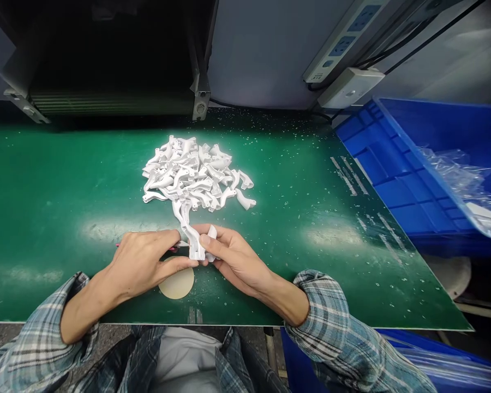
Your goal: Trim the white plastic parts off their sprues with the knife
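Note:
A pile of several small white plastic parts (pixel 194 173) lies on the green mat (pixel 65 196) in front of me. My right hand (pixel 233 256) is closed around one white plastic part (pixel 195 240) near the mat's front edge. My left hand (pixel 141 262) is closed beside it, pinching a thin red-handled tool (pixel 175 248) whose tip meets the part. Both hands touch at the part. A tan round disc (pixel 177 284) lies under my left thumb.
A blue plastic crate (pixel 396 164) with clear plastic bags (pixel 462 180) stands at the right. A power strip (pixel 352 38) and a white box (pixel 349 87) hang at the back wall. A dark machine opening (pixel 110 60) is at back left.

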`<control>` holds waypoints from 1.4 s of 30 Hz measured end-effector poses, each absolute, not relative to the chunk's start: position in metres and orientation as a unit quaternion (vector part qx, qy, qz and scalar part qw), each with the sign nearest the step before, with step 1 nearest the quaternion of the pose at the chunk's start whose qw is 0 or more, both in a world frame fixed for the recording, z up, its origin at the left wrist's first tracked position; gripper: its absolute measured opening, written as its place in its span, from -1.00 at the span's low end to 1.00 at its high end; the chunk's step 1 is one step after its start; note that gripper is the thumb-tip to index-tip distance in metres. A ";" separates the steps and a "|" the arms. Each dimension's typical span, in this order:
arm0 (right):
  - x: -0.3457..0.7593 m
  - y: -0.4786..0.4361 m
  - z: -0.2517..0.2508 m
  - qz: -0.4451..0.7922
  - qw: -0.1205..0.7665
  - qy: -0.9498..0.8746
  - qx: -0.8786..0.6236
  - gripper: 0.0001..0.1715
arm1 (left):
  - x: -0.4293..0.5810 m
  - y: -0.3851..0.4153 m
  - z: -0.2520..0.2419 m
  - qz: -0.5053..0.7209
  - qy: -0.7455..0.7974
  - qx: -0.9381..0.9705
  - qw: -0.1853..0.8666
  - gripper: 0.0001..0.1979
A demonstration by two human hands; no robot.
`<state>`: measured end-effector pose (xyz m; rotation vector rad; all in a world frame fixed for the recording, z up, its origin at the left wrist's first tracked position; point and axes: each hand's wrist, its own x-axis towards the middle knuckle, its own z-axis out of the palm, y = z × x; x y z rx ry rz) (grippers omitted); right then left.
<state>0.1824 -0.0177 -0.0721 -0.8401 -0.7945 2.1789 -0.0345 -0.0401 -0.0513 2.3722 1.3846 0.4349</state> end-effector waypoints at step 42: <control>0.188 -0.005 -0.065 0.668 0.277 -0.520 -0.454 -0.54 | -0.036 -0.035 -0.053 0.157 0.487 0.847 -0.144 -0.48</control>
